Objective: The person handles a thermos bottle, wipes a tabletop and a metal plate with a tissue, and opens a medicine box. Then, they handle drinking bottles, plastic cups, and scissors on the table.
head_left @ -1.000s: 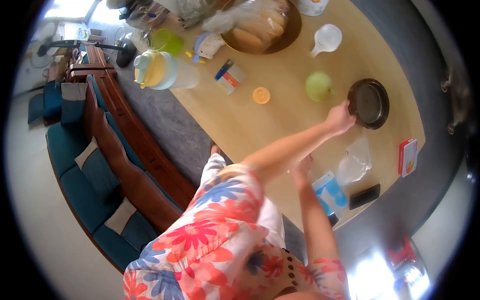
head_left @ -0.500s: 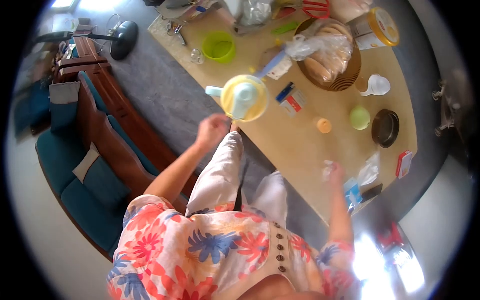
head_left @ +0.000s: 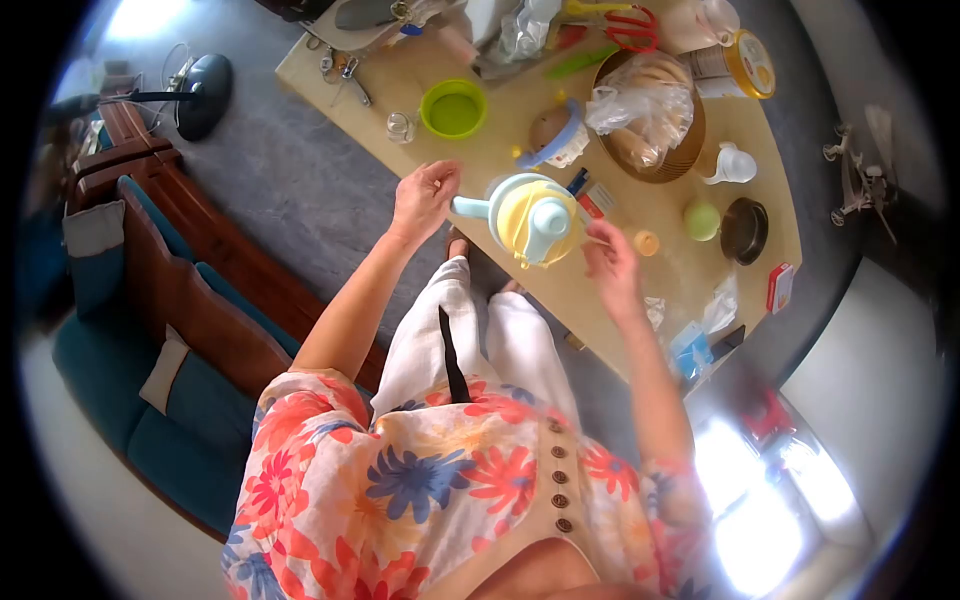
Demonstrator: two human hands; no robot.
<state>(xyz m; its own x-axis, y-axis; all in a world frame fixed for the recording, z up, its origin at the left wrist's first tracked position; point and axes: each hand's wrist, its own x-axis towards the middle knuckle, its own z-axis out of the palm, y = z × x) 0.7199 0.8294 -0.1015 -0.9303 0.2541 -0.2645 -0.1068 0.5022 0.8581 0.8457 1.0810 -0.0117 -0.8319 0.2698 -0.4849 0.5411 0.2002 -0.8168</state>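
A sippy cup [head_left: 538, 220] with a yellow lid, pale blue spout and pale blue handle stands upright at the table's near edge. My left hand [head_left: 424, 200] is just left of its handle, fingers loosely bent, with nothing visible in them. On the cup's other side is my right hand [head_left: 612, 262], fingers apart and holding nothing; a small gap shows between it and the cup. A crumpled white tissue [head_left: 655, 312] lies right of my right wrist. Behind the cup are a red-and-white packet [head_left: 597, 203] and a blue-handled item with a white fringe [head_left: 560, 140].
On the table [head_left: 600, 330] are a green bowl [head_left: 454, 110], a glass jar [head_left: 400, 127], a basket [head_left: 690, 165] with bagged bread [head_left: 650, 100], a tin [head_left: 735, 68], red scissors [head_left: 632, 28] and a dark round dish [head_left: 744, 231]. A sofa [head_left: 150, 400] stands left.
My right hand has moved left and away from me, from the white tissue to beside the cup; the tissue now lies on the table. My left hand has moved up near the handle. The view has shifted.
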